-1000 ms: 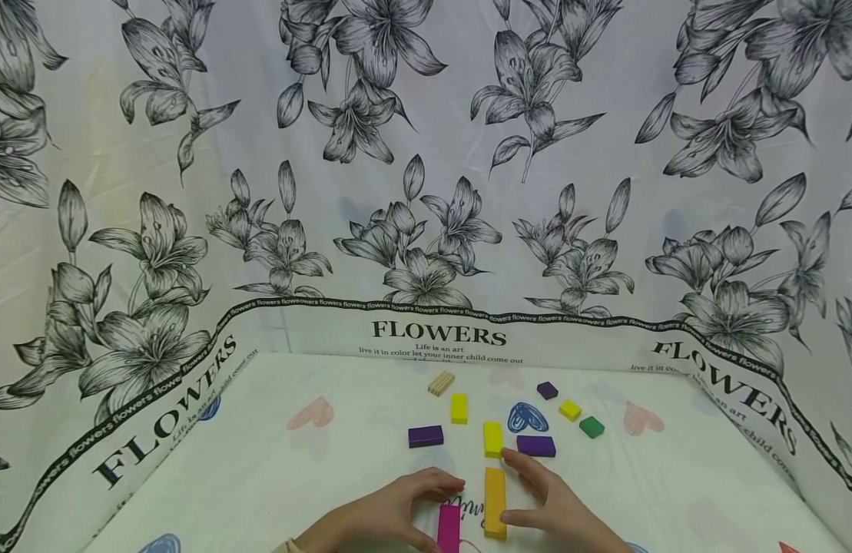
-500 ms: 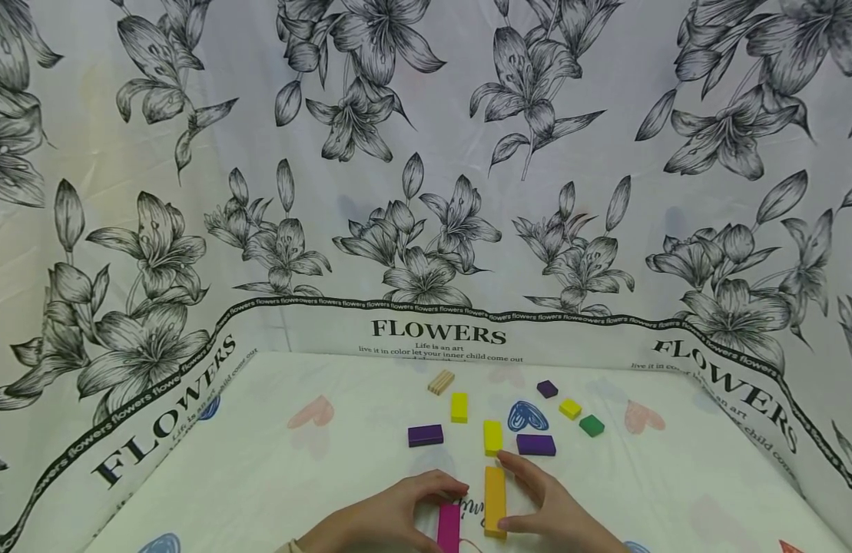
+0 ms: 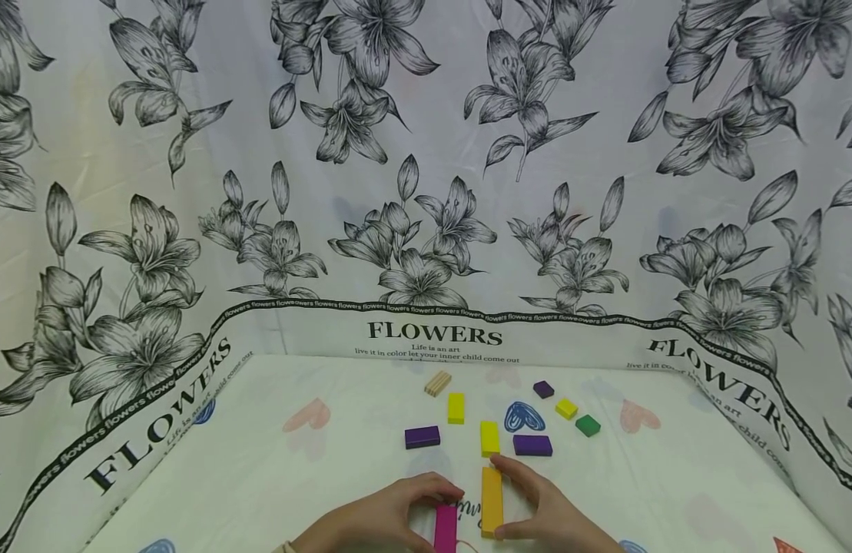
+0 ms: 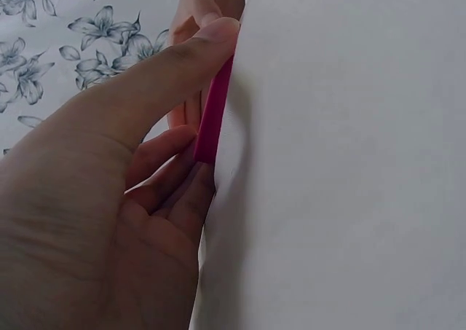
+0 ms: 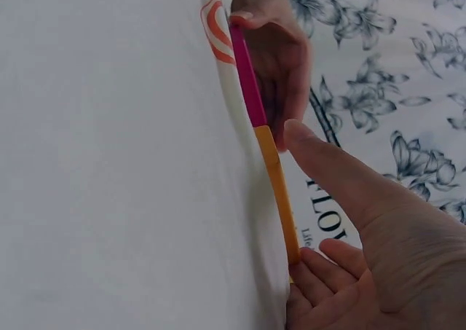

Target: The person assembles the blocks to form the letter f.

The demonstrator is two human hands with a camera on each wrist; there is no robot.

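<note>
Clearly, from my remote seat, the left hand [image 3: 380,508] pinches the magenta block [image 3: 445,530] end to end, thumb near, fingers far. The right hand [image 3: 548,511] pinches the orange block [image 3: 491,503] likewise, at two o'clock from the magenta one. My worry: its fingertips [image 3: 498,463] sit right by the yellow block [image 3: 490,438] at twelve o'clock, so a forward push could knock that askew; a lengthwise pinch may also let either piece swivel. White cloth [image 3: 225,461] with printed hearts [image 3: 311,415] might ruck underneath. Beyond, from ten to two o'clock, hangs a lily-patterned curtain [image 3: 253,115], lettered "FLOWERS" along its foot.
</note>
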